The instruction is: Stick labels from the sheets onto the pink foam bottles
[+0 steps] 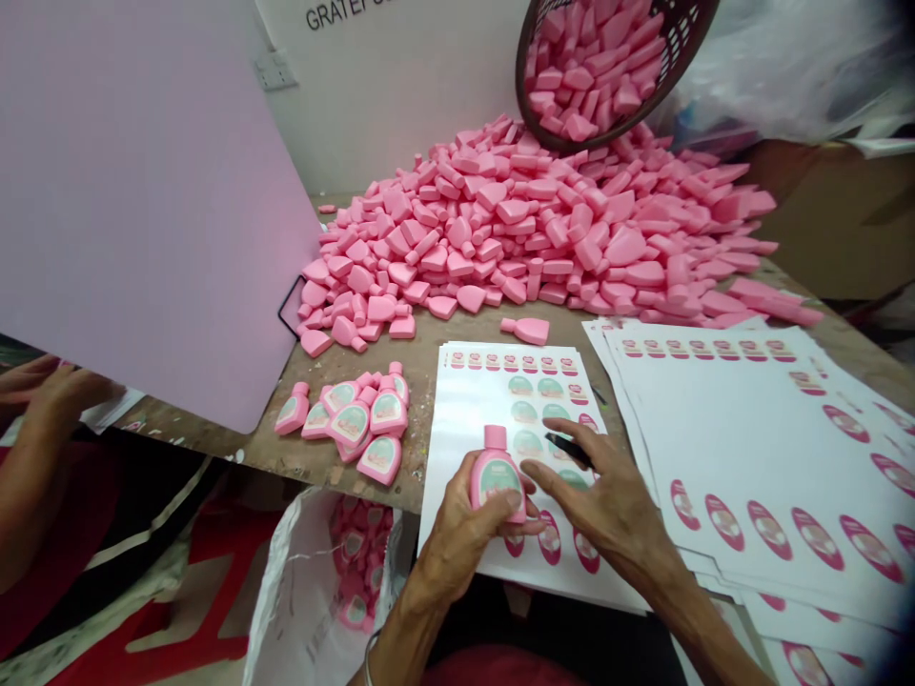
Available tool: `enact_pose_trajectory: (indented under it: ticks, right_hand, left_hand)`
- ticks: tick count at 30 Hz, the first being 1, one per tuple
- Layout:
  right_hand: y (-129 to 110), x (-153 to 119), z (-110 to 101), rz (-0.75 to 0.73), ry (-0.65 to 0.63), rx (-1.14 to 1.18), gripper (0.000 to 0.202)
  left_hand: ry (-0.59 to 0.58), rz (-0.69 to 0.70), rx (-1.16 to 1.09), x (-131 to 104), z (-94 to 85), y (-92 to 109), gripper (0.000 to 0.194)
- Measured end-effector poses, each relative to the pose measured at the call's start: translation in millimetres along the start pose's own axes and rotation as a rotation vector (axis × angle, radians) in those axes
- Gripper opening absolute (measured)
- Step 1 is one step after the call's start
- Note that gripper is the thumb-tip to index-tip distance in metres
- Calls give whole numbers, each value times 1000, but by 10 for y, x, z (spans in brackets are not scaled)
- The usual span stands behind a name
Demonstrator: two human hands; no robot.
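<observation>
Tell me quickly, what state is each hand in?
Left hand: closed around a labelled pink bottle.
Right hand: partly open, holding a small black tool, exact kind unclear.

Bottle heap (500,219) behind label sheets (464,419), basket (525,105) above.

Single head-worn view, facing forward and down, fairly close.

Left hand (464,510) holding labelled pink bottle (496,481) — right hand (607,476) beside it, sticker sheet (472,419) beneath
</observation>
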State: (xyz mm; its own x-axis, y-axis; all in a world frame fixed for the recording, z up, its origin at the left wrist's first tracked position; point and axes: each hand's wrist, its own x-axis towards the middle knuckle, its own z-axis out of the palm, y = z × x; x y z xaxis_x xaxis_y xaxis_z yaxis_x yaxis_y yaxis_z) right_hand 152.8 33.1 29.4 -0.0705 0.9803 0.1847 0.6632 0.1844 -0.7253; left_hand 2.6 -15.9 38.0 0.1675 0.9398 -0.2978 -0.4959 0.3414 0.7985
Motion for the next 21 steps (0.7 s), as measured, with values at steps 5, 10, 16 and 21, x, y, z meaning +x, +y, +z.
enact_pose_trajectory:
  ticks: [5, 10, 16, 21]
  right_hand:
    - [-61, 44, 134, 115, -247, 251, 60]
    - [338, 438, -11, 166, -148, 117, 57]
    - [682, 1328, -80, 47, -74, -181, 43]
    - [695, 1926, 103, 0, -19, -310, 55]
  left_hand:
    - [-121, -81, 19, -106, 60, 64, 41]
    - [366, 150, 579, -149, -356, 442, 37]
    - [964, 553, 1334, 102, -1251, 1047, 36]
    - [1049, 393, 1664, 322, -1481, 1152, 42]
